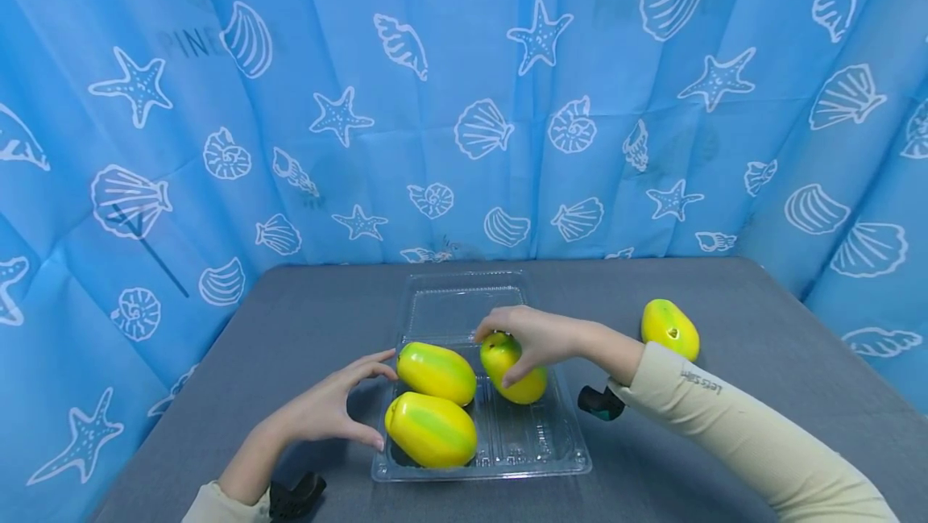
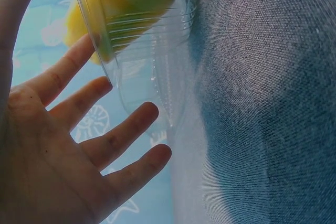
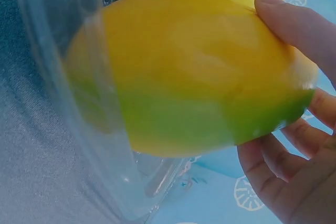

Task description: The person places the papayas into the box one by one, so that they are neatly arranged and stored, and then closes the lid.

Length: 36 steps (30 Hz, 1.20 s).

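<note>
One held fruit (image 1: 527, 386) is pinched between thumb and fingers of the right hand (image 1: 536, 336), partly inside the right half of the clear box (image 1: 579, 458); whether it touches the bottom I cannot tell. A rear fruit (image 1: 437, 373) and a front fruit (image 1: 432, 430) lie along the box's left edge. The left hand (image 1: 321, 406) has its fingers spread, tips at that edge. To place well, I'd lower straight down, free thumb and fingers together, and keep the left fingertips ready to steady the rim. A fourth fruit (image 1: 670, 328) lies toward the table's (image 1: 326, 321) right edge.
</note>
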Motion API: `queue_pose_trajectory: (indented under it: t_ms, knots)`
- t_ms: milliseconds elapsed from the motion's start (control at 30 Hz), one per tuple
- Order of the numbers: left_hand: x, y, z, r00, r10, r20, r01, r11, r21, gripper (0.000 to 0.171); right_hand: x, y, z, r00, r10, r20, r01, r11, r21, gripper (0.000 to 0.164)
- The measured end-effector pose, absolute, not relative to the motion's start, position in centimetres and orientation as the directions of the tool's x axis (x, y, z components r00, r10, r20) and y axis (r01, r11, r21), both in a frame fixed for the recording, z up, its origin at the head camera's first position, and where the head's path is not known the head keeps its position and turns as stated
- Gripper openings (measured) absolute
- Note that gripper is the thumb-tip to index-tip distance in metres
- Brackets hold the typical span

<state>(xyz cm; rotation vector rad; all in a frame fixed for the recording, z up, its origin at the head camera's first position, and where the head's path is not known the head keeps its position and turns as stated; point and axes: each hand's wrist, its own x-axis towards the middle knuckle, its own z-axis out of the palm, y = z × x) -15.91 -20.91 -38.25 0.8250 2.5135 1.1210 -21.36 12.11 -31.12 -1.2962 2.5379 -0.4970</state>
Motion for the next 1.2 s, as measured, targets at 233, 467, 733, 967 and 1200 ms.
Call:
queue_pose_trajectory:
  t_ms: [233, 467, 733, 967, 1200]
  knots:
    - [-15.9, -20.86, -38.24, -0.802, 0.597, -0.014, 0.389, 0.54, 0.746, 0.065, -21.48, 11.79, -31.31, -0.569, -0.821, -0.056, -0.736, 0.538, -0.41, 0.056]
    - [-15.91, -20.79, -38.22, -0.803, 0.595, -0.012, 0.391, 0.542, 0.744, 0.064, -21.66, 11.72, -31.5, -0.573, -0.819, -0.036, -0.739, 0.535, -0.409, 0.056]
    - [-15.92, -20.68, -38.14, -0.805, 0.593, -0.014, 0.388, 0.544, 0.744, 0.064, -21.8, 11.54, -31.75, -0.583, -0.812, -0.028, -0.733, 0.541, -0.414, 0.053]
    - [-15.94, -20.6, -38.04, -0.807, 0.59, -0.021, 0.38, 0.546, 0.747, 0.065, -21.79, 11.22, -31.89, -0.588, -0.808, -0.041, -0.723, 0.548, -0.42, 0.055]
    - [-15.93, -20.5, -37.99, -0.807, 0.59, -0.02, 0.378, 0.542, 0.75, 0.064, -21.89, 11.09, -31.91, -0.581, -0.813, -0.045, -0.73, 0.545, -0.413, 0.057]
